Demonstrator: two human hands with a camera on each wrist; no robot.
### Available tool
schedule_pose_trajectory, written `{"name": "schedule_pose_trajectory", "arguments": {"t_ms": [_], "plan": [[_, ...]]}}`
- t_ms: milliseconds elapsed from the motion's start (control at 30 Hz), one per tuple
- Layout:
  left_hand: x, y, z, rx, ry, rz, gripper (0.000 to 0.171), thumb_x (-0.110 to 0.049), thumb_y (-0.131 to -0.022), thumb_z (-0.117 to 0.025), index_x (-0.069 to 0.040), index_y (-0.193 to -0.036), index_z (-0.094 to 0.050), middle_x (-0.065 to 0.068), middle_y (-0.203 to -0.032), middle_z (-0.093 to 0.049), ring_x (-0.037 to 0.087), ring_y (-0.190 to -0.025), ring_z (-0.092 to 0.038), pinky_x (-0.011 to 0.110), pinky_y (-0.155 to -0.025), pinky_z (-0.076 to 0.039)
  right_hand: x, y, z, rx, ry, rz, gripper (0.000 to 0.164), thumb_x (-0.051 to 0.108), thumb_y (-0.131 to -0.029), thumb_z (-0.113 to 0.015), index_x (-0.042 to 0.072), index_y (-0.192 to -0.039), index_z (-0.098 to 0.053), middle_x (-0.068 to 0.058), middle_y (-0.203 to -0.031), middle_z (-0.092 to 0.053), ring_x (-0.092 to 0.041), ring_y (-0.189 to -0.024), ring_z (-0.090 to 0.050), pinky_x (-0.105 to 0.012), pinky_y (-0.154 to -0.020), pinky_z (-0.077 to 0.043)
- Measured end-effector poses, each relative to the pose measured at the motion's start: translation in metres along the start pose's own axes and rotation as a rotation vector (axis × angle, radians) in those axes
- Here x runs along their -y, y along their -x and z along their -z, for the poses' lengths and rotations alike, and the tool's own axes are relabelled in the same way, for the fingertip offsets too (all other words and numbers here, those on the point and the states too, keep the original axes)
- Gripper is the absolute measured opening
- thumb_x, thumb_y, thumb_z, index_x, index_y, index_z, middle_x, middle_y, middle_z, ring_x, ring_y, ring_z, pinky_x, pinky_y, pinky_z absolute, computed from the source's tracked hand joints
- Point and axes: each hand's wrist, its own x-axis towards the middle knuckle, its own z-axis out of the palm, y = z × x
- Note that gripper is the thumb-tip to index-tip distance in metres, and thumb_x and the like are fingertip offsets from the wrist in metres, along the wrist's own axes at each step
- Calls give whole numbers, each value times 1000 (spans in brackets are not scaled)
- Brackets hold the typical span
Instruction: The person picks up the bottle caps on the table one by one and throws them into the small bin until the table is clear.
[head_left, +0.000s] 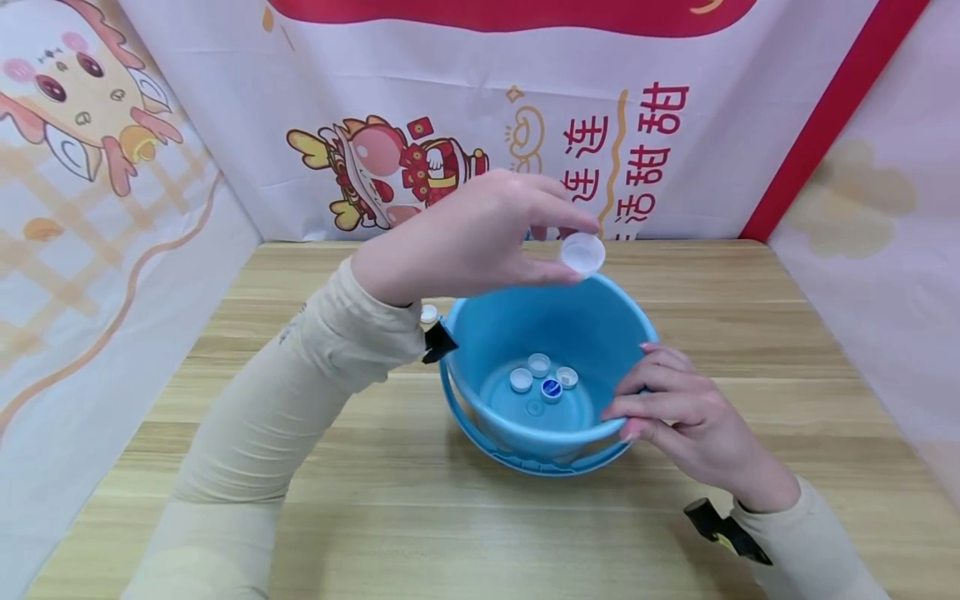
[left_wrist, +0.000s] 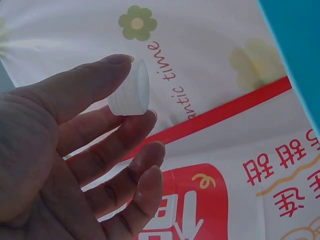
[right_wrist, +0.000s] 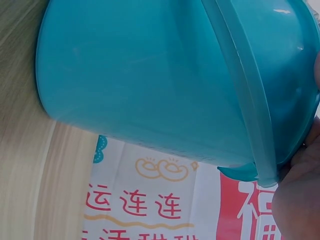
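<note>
Between thumb and fingers my left hand (head_left: 517, 229) pinches a white bottle cap (head_left: 582, 253), raised over the far rim of a blue bucket (head_left: 652, 321). Ridged sides show on the cap (left_wrist: 130, 90) in the left wrist view. My right hand (head_left: 686, 412) grips the bucket's near right rim, thumb outside and fingers reaching inside. On the bucket floor lie several caps: white ones (head_left: 521, 380) and one with a blue top (head_left: 551, 389). The right wrist view shows the bucket's outer wall (right_wrist: 140, 75) and its handle (right_wrist: 245, 90) close up.
Another white cap (head_left: 428, 313) sits on the wooden table (head_left: 375, 500) left of the bucket, partly behind my left sleeve. The bucket's handle (head_left: 555, 468) hangs down along its near side. A printed cloth (head_left: 465, 92) stands behind the table, with more cloth at both sides.
</note>
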Motion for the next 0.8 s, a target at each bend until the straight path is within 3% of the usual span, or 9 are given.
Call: {"name": "schedule_pose_trajectory", "arguments": {"t_ms": [300, 400, 600, 800], "plan": [[-2, -5, -10, 72, -1, 9, 46, -31, -88, -76, -10, -129, -67, 2, -122, -67, 11, -101, -61, 23, -83, -51, 3, -1, 1, 6, 33, -14, 28, 33, -94, -64, 10, -101, -78, -3, -95, -67, -17, -99, -57, -39, -113, -28], [-2, -6, -13, 95, 5, 21, 46, -32, -89, -75, -11, -129, -67, 2, -121, -67, 12, -103, -61, 23, -83, -51, 7, -2, 0, -10, 119, 11, 30, 35, -95, -62, 10, -100, -78, -6, -96, -66, -21, -100, -56, -36, -114, -31], [-1, -8, -20, 131, -9, 56, 46, -34, -89, -74, -13, -130, -67, 1, -119, -66, 11, -106, -61, 22, -84, -52, 19, -5, -2, -54, 412, 134, 34, 39, -99, -56, 13, -100, -79, -9, -93, -67, -30, -91, -62, -29, -107, -38], [-1, -10, -24, 176, -35, 81, 47, -38, -90, -72, -15, -130, -66, -1, -120, -67, 10, -108, -60, 24, -88, -50, 26, -6, -2, -56, 482, 146, 35, 37, -102, -53, 14, -101, -79, -7, -91, -69, -29, -87, -65, -28, -104, -39]]}}
